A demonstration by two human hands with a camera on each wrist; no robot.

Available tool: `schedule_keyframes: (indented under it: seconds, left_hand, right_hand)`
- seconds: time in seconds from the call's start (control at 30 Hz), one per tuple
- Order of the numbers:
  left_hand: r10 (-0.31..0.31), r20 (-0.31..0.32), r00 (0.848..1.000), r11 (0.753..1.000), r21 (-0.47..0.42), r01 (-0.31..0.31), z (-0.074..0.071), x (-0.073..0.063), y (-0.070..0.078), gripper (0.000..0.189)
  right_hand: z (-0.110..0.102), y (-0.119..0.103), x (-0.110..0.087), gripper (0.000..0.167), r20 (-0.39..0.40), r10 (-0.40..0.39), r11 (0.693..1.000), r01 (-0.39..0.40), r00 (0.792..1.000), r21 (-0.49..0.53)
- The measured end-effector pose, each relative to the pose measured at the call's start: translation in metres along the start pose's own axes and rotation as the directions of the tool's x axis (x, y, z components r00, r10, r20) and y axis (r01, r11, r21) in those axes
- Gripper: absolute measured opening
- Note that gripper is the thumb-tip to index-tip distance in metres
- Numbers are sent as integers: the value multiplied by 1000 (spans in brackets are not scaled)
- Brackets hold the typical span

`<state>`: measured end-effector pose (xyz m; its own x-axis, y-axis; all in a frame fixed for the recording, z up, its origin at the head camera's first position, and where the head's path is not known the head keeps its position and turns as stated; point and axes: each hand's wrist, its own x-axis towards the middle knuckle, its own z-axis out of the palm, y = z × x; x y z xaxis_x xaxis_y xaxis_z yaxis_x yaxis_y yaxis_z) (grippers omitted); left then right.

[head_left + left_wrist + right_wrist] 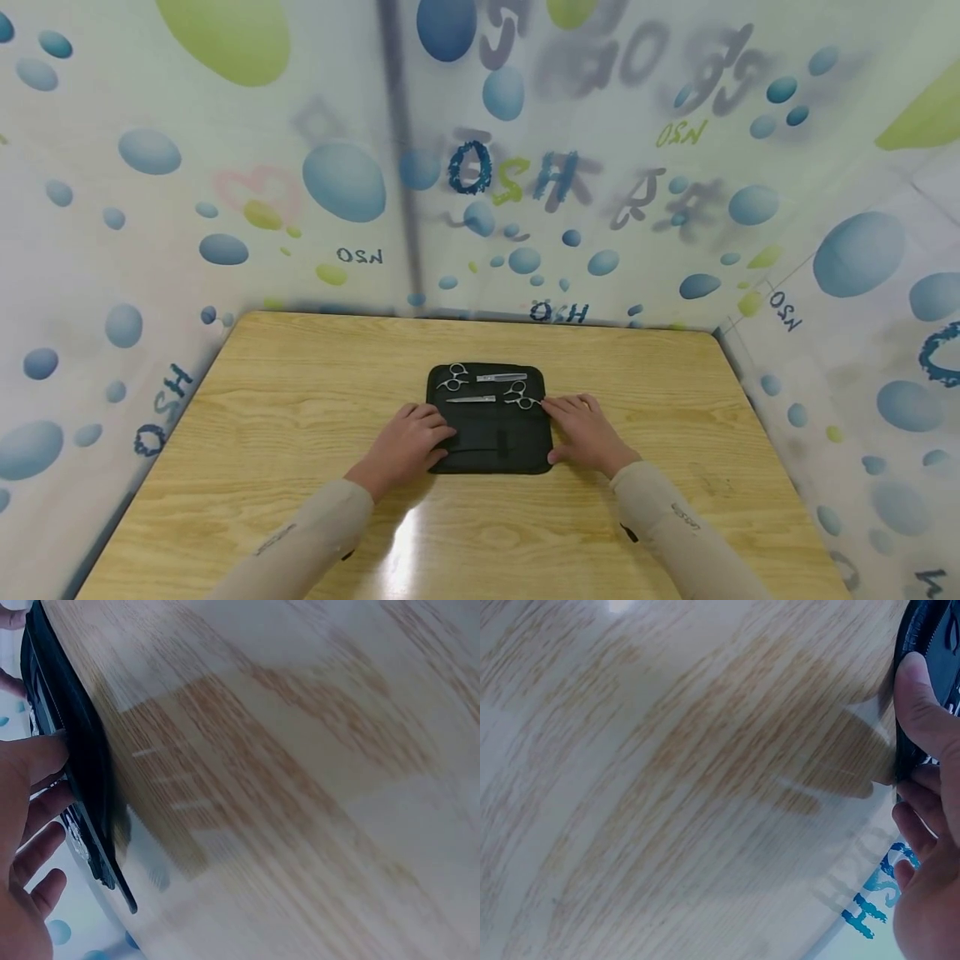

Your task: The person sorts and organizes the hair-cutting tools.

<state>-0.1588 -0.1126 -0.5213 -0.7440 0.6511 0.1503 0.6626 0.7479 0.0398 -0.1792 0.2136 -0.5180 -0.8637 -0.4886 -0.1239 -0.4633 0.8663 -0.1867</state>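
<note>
An opened black scissors case (pixel 468 435) lies on the wooden table in the head view, with a dark strap (pixel 502 443) across its near half. Two pairs of silver hairdressing scissors are tucked into its far half: the farther pair (pixel 502 377) has its finger rings on the left, and the nearer pair (pixel 472 399) has them on the right. My left hand (pixel 408 442) holds the case's left edge, thumb and fingertips over the border. On the opposite side, my right hand (pixel 588 433) holds the right edge, its thumb (pixel 915 671) against the near corner and fingers farther up.
The light wood table (pixel 300 375) spreads out on all sides of the case. Its far edge meets a pale wall covering (pixel 345 283) printed with blue and green bubbles and lettering; similar panels stand to the left and right. Glare shows on the near tabletop.
</note>
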Motion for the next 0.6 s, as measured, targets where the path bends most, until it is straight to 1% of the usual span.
schedule_keyframes:
  seconds: [0.23,0.6]
  left_hand:
    - [7,12,1000,1000,-2,-7,-2,3,3,26]
    - [40,-26,999,999,-14,-41,4,10,6,24]
  right_hand:
    - [1,0,0,89,-6,1,1000,-1,1000,-3]
    - [-1,-2,-1,87,-8,0,1000,0,1000,2]
